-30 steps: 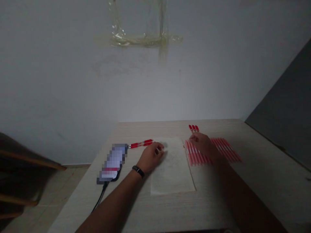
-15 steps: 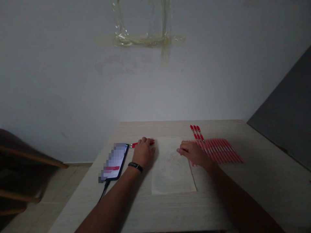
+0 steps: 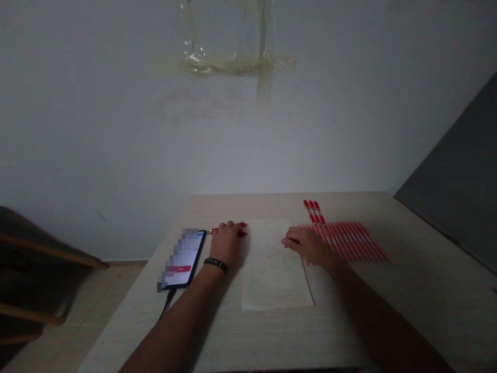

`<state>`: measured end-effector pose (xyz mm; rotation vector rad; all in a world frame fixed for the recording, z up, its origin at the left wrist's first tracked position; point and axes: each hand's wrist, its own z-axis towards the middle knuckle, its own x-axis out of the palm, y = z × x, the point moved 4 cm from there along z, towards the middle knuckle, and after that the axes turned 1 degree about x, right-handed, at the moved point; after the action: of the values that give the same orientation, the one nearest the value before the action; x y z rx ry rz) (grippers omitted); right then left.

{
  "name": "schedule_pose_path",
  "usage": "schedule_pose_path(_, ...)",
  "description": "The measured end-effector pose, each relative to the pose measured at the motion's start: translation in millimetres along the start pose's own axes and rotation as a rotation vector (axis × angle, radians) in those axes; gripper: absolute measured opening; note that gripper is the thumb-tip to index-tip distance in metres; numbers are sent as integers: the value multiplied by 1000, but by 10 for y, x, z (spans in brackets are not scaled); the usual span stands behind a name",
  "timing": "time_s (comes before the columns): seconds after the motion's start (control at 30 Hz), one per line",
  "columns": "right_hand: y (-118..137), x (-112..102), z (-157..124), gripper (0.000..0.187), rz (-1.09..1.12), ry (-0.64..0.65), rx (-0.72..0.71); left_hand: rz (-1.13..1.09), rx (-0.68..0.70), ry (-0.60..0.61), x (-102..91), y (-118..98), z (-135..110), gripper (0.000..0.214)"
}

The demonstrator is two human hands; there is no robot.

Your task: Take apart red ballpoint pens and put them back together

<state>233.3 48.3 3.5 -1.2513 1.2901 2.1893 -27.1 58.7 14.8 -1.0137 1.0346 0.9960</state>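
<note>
My left hand, a dark band at its wrist, lies with bent fingers over red pens beside the left edge of a pale sheet. Metal tips show left of the fingers and red ends show to their right. How much the hand grips is partly hidden. Over the right part of the sheet, my right hand is closed with thumb and fingers pressed together. What it holds, if anything, I cannot make out. Faint reddish marks are on the sheet. Right of this hand lies a row of several light red pen barrels.
Three red pen parts with silver sections lie behind the barrel row. A phone with a cable lies at the left of the wooden table. The wall rises behind; a dark chair stands at left.
My left hand has shifted slightly left, and more of the red pen ends shows to its right. My right hand is nearly unchanged.
</note>
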Motion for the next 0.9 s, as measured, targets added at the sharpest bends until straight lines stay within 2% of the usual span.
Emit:
schedule_pose_path(0.3,-14,21,0,35,6,10,-18,8,17,6,13,25,22,25)
schedule_pose_path(0.5,10,22,-5,36,13,6,-28,-133,-9,-2,-7,10,18,21)
schedule_pose_path(0.6,-4,34,-3,35,7,3,-29,-284,-17,-33,-10,-9,25,17)
schedule_pose_path(0.73,-13,43,-1,35,3,13,-36,-610,-23,-42,5,-25,43,16)
schedule_pose_path(0.9,1,47,2,34,2,34,-26,-1047,-33,-33,13,-79,52,32)
